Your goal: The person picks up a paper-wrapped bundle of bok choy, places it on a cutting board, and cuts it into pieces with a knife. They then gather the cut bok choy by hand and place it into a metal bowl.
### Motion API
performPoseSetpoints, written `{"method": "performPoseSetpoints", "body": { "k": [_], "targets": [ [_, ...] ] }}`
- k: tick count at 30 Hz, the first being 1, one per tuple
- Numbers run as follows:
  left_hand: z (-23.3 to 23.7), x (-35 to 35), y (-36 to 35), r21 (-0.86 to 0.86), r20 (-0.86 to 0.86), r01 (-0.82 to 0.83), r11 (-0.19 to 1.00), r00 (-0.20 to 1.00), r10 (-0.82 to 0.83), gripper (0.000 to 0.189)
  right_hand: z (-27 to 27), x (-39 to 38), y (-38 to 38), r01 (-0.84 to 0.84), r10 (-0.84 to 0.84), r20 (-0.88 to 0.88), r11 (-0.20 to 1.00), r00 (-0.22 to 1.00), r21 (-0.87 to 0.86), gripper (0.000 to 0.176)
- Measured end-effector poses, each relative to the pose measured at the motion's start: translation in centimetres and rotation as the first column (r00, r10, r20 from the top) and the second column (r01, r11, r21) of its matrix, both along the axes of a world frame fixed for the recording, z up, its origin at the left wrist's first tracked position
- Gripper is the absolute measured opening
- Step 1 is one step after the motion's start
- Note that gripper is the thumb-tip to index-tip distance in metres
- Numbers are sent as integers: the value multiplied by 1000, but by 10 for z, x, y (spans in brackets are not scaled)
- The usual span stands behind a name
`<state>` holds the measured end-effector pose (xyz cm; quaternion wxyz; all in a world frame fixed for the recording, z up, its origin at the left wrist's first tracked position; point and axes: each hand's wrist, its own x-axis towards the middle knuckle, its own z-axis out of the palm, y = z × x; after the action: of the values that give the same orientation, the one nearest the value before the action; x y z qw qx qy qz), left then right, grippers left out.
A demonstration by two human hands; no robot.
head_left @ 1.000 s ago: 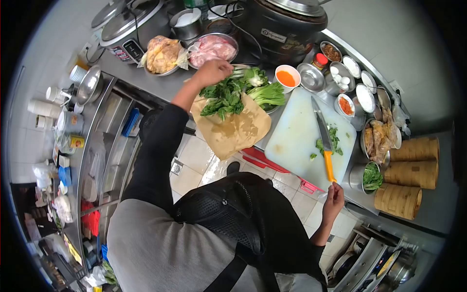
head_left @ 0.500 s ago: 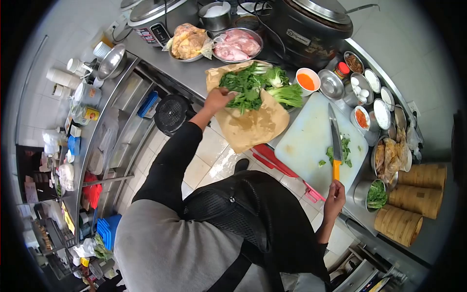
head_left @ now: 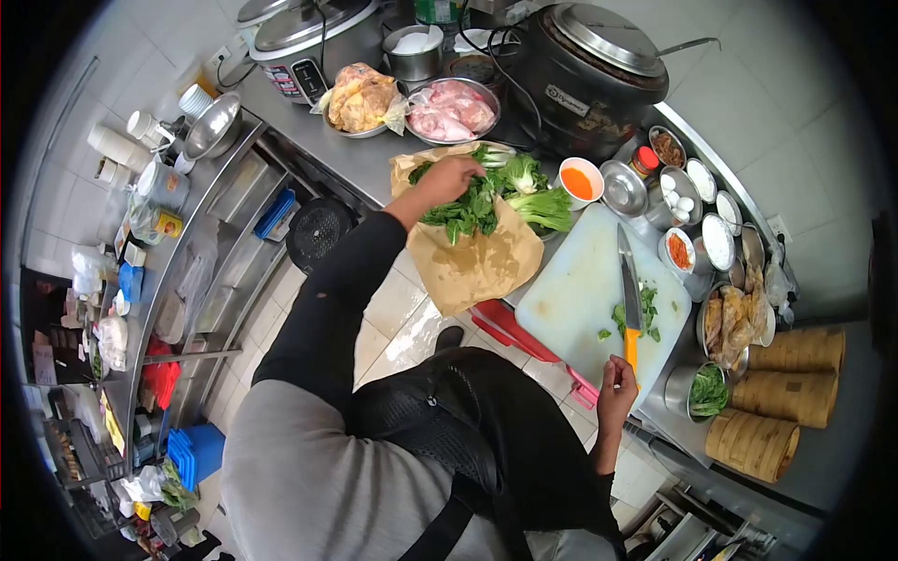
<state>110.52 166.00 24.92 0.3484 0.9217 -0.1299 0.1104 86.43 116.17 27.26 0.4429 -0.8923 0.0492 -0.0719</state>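
Note:
My left hand [head_left: 451, 178] reaches out over the counter and is closed on a pile of leafy greens [head_left: 479, 204]. The greens lie on brown paper [head_left: 472, 266] that hangs over the counter's edge. A white cutting board [head_left: 572, 290] lies to the right of it. On the board rests a knife [head_left: 629, 280] with an orange handle, beside a few chopped greens [head_left: 647, 309]. My right hand [head_left: 615, 393] sits at the board's near edge, just below the end of the handle. Its fingers are curled, and contact with the handle is unclear.
Behind the greens stand a bowl of raw meat [head_left: 454, 107], a bowl of chicken [head_left: 360, 93], a rice cooker [head_left: 304, 42] and a big dark pot [head_left: 589, 65]. Small bowls, an orange sauce cup [head_left: 580, 179] and bamboo steamers [head_left: 786, 397] crowd the right. Shelves [head_left: 187, 262] line the left.
My left hand moved from the paper's left edge onto the top of the greens. My right hand stayed by the knife handle. The view shifted a little.

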Motion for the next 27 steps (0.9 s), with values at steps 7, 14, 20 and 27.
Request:
{"method": "performPoseSetpoints", "body": {
  "k": [7, 14, 20, 27],
  "targets": [
    [-18, 80, -43, 575, -188, -136, 807, 938, 292, 41, 16, -13, 25, 6, -10, -87, 999, 996, -48, 18],
    [18, 103, -58, 674, -137, -42, 737, 974, 181, 52, 8, -52, 21, 170, -161, -145, 984, 976, 46, 18],
    [108, 91, -36, -24, -182, -16, 1000, 983, 12, 69, 2, -62, 4, 257, -253, -119, 966, 960, 18, 17],
    [185, 17, -102, -741, -167, 204, 640, 867, -470, 44, 1, 6, -53, 96, -24, 177, 907, 984, -411, 29]
  ]
}}
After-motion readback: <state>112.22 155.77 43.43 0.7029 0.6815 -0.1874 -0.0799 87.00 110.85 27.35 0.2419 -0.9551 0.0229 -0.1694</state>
